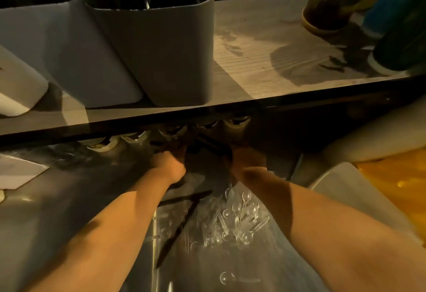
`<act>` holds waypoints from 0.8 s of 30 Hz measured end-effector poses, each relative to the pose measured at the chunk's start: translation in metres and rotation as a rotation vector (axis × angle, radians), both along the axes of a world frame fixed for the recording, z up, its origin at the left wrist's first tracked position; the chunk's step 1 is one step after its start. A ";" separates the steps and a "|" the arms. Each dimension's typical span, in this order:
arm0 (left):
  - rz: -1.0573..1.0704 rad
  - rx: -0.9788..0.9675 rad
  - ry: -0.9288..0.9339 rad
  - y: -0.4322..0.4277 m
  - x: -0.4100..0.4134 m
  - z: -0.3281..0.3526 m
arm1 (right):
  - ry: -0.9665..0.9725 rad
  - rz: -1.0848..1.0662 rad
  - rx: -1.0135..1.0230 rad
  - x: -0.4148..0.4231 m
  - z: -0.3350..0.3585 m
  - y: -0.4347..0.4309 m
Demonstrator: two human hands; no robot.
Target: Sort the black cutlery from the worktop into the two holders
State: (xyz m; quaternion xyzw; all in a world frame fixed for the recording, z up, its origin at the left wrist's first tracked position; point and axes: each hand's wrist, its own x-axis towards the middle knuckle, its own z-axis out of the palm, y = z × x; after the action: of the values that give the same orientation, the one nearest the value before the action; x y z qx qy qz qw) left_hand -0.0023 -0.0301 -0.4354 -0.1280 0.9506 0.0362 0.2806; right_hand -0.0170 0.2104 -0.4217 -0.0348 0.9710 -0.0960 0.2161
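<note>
Low shelf edge (207, 116) over worktop (69, 199)

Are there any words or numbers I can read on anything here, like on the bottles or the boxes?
No text here can be read.
Row of containers under the shelf: dark labels, too blurred and shadowed to read.
Grey holder: plain, no writing.
White holder: plain, no writing.
Blue and white item at top right: no legible print.

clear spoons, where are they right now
In the head view the clear spoons lie heaped on the steel worktop between both forearms, right of a black knife.
</note>
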 end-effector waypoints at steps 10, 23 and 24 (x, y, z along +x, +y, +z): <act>-0.047 -0.050 0.060 -0.011 0.020 0.042 | -0.153 0.253 0.158 -0.014 0.004 -0.019; -0.051 0.316 -0.019 -0.038 0.059 0.048 | -0.172 0.147 -0.034 0.002 0.009 -0.022; -0.076 0.305 -0.040 -0.038 0.063 0.046 | -0.171 0.144 -0.055 0.004 0.010 -0.021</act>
State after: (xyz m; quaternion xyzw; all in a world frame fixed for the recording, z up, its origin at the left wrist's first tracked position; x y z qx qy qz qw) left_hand 0.0608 -0.0677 -0.3895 -0.0486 0.9325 0.1669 0.3167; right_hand -0.0128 0.1898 -0.4117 -0.1019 0.9410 -0.1093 0.3037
